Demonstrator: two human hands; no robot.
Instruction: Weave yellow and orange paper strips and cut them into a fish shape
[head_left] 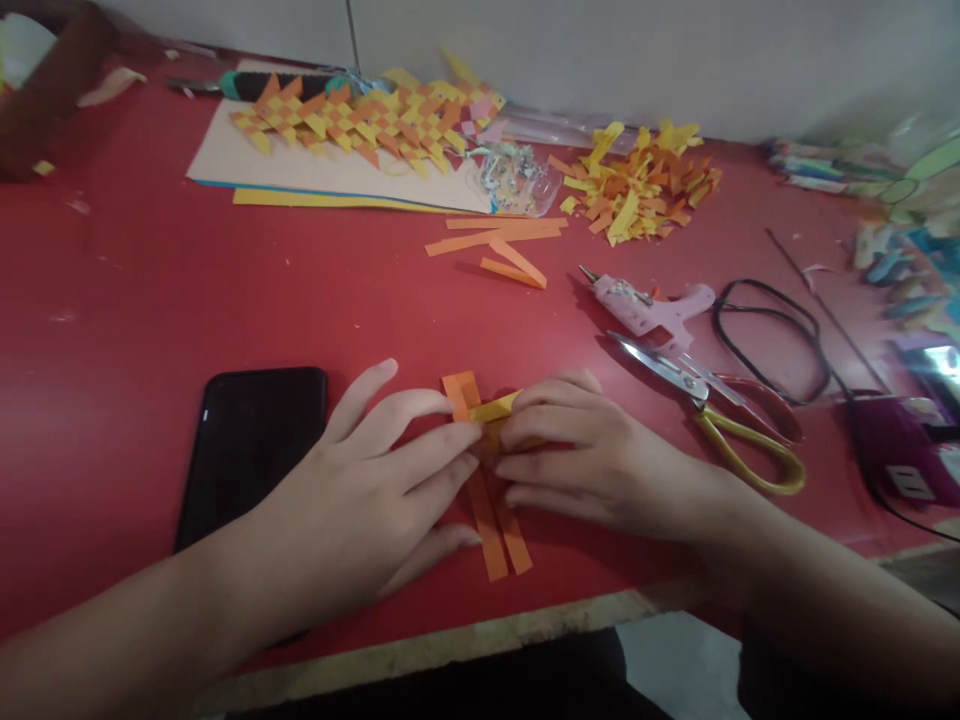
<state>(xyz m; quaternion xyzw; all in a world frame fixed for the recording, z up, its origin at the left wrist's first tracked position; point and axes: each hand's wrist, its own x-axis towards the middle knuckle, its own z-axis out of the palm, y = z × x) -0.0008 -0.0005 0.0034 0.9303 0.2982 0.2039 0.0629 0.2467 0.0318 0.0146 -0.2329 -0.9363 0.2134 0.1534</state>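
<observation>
Two orange paper strips [489,530] lie side by side on the red table, running away from its front edge, with their folded far ends [460,385] showing above my fingers. A yellow paper strip [495,408] crosses them. My left hand [397,470] rests palm down with its fingers spread, index and middle fingertips touching the crossing and the thumb lower, beside the orange strips. Curled over the yellow strip from the other side, my right hand [577,445] grips it; its thumb is mostly hidden.
A black phone [255,440] lies left. Scissors [697,395], a pink glue gun [652,310] and a purple box [900,450] with a cable are right. Behind are loose orange strips [495,235], a folded-paper heap [637,185] and a woven yellow-orange piece [360,120] on sheets.
</observation>
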